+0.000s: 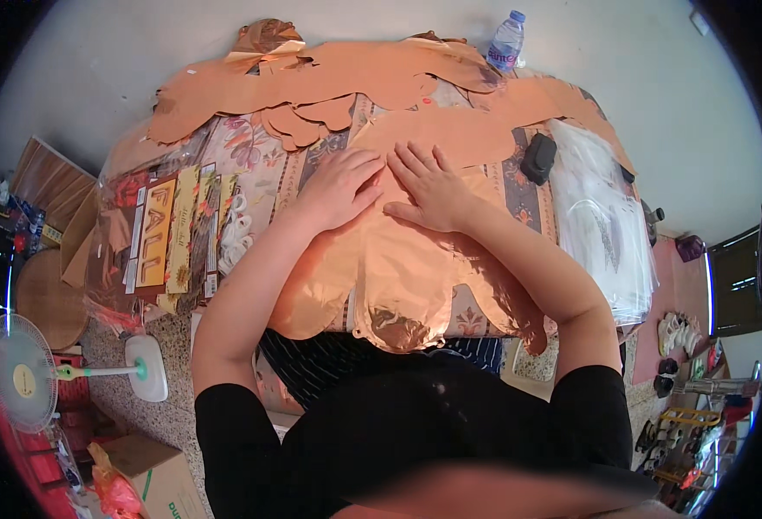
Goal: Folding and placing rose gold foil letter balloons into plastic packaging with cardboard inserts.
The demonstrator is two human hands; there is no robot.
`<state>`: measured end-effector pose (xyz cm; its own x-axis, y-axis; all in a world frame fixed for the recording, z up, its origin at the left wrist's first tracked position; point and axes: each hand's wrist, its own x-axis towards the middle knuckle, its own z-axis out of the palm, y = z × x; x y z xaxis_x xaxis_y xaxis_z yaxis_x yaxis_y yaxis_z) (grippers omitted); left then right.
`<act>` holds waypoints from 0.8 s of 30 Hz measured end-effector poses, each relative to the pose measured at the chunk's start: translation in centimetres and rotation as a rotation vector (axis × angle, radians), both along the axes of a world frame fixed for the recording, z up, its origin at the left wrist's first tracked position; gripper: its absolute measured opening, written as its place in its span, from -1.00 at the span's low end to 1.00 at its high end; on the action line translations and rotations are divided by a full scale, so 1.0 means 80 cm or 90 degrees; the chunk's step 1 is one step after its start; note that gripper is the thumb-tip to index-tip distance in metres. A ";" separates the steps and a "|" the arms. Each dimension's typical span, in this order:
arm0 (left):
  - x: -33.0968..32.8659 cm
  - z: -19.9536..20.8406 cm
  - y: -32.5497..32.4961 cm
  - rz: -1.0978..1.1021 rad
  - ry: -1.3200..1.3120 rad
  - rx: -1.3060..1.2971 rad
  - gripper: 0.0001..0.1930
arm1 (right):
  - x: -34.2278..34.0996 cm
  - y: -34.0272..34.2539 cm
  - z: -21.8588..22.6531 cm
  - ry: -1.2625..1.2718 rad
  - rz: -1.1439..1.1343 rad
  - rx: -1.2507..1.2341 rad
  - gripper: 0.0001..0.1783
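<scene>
Copper-coloured foil sheet (403,268), one, lobed outline: laid on the table directly in front of the person, beneath both hands. The far part is matte and flat, the near part shiny and creased; its lobes reach past the near table edge over the person's lap.

Left hand (344,189): palm down on the foil, fingers extended and lightly bent, pointing forward and to the right; nothing in its grasp.

Right hand (430,192): palm down on the foil just beside the left, fingers spread, thumb out toward the left; likewise grasping nothing.

Foil cut-outs (346,73), several, same copper tone: overlapping along the far side of the table; exact count hard to make out where they overlap.

Water bottle (506,41), clear with a blue cap: upright at the far right, behind the cut-outs.

Black object (538,158), small, blocky: to the right of the right hand, beside the plastic bags.

Plastic bags (601,229), clear to whitish: piled along the right side.

Flat packets (158,233), orange and yellow: at the left, next to white ribbon coils (236,229).

Tablecloth (247,149), floral: beneath all of these.

Fan (23,372), round, pale: lower left, off the table.
</scene>
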<state>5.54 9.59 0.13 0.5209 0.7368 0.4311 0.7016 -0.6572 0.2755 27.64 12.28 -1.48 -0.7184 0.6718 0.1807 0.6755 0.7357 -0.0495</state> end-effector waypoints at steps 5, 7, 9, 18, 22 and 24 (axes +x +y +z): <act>-0.003 -0.010 0.002 -0.003 0.000 0.008 -0.55 | 0.005 -0.004 0.004 0.000 0.004 -0.017 0.00; -0.003 -0.011 0.002 -0.002 0.003 0.006 -0.55 | 0.013 -0.017 0.011 -0.003 0.009 -0.033 0.01; -0.003 -0.011 0.001 0.007 0.007 0.005 -0.55 | 0.027 -0.043 0.016 0.018 0.033 -0.033 0.00; -0.004 -0.001 0.007 -0.007 0.010 0.002 -0.57 | 0.051 -0.093 0.007 -0.018 0.052 0.003 -0.04; 0.017 0.017 0.021 0.011 0.059 0.034 -0.60 | 0.051 -0.094 0.005 -0.021 0.052 0.017 -0.03; 0.041 0.013 0.039 0.004 0.045 0.043 -0.62 | 0.050 -0.094 0.005 -0.029 0.054 0.024 -0.03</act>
<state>8.81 12.74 1.14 0.5464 0.7110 0.4426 0.7222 -0.6676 0.1808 31.62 4.72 -1.06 -0.7806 0.6014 0.1703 0.6115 0.7912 0.0083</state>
